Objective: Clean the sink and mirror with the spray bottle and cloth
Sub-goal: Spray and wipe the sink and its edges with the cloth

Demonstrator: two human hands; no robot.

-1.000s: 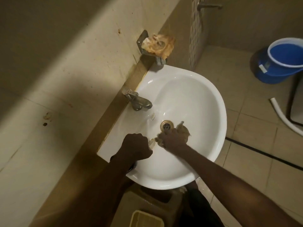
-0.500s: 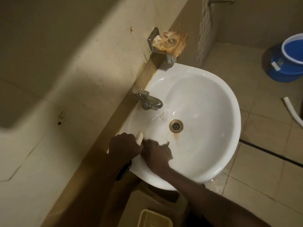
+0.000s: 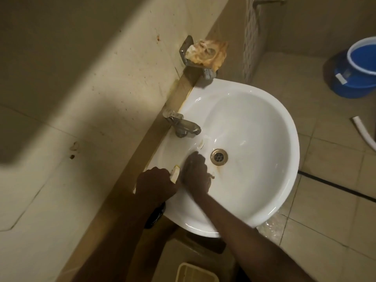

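The white sink [image 3: 284,180] is fixed to a tiled wall, with a brown stain beside its drain [image 3: 219,157]. My right hand [image 3: 196,171] presses down inside the basin, just left of the drain. It holds a cloth [image 3: 211,177], of which only a small frayed edge shows. My left hand [image 3: 154,184] is a fist at the near-left rim, closed on the spray bottle [image 3: 175,173]. The bottle's pale tip sticks out toward my right hand and its dark body hangs below my wrist. No mirror is in view.
A metal tap [image 3: 183,125] stands at the sink's wall side. Above it is a wall soap dish [image 3: 205,53] with an orange-stained lump. A blue bucket [image 3: 358,66] and a white hose [image 3: 364,135] are on the floor at right. A pale basket [image 3: 195,273] sits below the sink.
My right hand slid with the cloth from the drain to the basin's near-left side, then back up toward the drain. My left hand stayed at the rim.
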